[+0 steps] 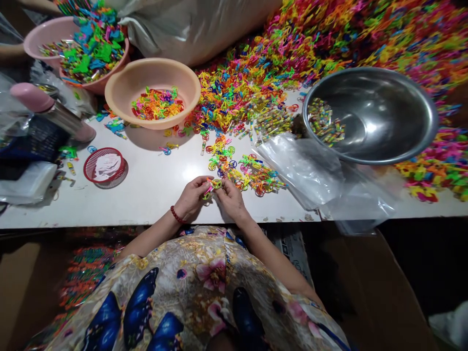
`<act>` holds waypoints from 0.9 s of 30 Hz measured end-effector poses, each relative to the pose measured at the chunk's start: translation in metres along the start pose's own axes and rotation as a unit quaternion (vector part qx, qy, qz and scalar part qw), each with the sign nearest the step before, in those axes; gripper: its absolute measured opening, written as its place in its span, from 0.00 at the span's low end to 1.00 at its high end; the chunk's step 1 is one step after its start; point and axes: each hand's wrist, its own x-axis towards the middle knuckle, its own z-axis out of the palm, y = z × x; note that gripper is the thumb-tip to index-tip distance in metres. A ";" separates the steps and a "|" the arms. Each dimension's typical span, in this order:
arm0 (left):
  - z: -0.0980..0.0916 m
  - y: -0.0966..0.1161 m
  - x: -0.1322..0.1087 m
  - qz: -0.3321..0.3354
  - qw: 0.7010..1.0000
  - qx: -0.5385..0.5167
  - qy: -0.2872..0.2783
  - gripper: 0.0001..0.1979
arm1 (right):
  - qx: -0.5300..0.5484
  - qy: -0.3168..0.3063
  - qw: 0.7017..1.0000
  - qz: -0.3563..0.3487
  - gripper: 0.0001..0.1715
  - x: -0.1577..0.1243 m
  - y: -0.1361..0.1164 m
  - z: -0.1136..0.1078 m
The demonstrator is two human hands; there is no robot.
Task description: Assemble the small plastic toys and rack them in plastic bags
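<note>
Close to the table's front edge, my left hand (190, 199) pinches small pink and orange plastic toy pieces (209, 187). Facing it, my right hand (231, 201) has its thumb and fingers closed on a yellow-green plastic toy piece (217, 184) with a ring shape. The two hands nearly meet, and the pieces touch or overlap between them; whether they are joined I cannot tell. Just beyond my right hand lies a loose pile of coloured ring-shaped pieces (258, 176).
A peach basin (153, 122) holds similar pieces; a steel bowl (398, 117) contains small printed tubes. Clear plastic bags (303, 170) lie at the right. A red basket (87, 168) and a pink-capped flask (69, 119) are at the left. A large heap (310, 39) covers the back.
</note>
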 end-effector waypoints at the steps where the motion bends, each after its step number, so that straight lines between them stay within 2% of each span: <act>1: 0.000 0.000 0.001 -0.008 1.000 -0.008 0.001 0.23 | 0.019 0.000 1.000 0.015 0.18 0.000 -0.002 0.000; 7: 0.002 -0.004 0.003 0.017 0.999 0.002 0.030 0.25 | 0.123 -0.029 0.987 0.099 0.21 -0.002 -0.014 0.004; 13: 0.004 -0.008 0.000 0.023 0.997 0.059 0.041 0.24 | 0.139 -0.028 0.983 0.118 0.22 -0.002 -0.018 0.004; 19: 0.005 -0.007 0.002 0.024 0.996 0.064 0.053 0.24 | 0.049 0.015 0.999 0.006 0.17 -0.002 -0.015 0.002; 23: 0.000 -0.010 0.004 0.049 0.990 0.115 0.068 0.21 | 0.029 0.011 0.999 -0.019 0.15 -0.003 -0.014 0.002; 27: -0.007 -0.012 0.007 0.074 0.978 0.173 0.085 0.19 | -0.023 0.025 0.995 -0.095 0.13 -0.004 -0.013 0.003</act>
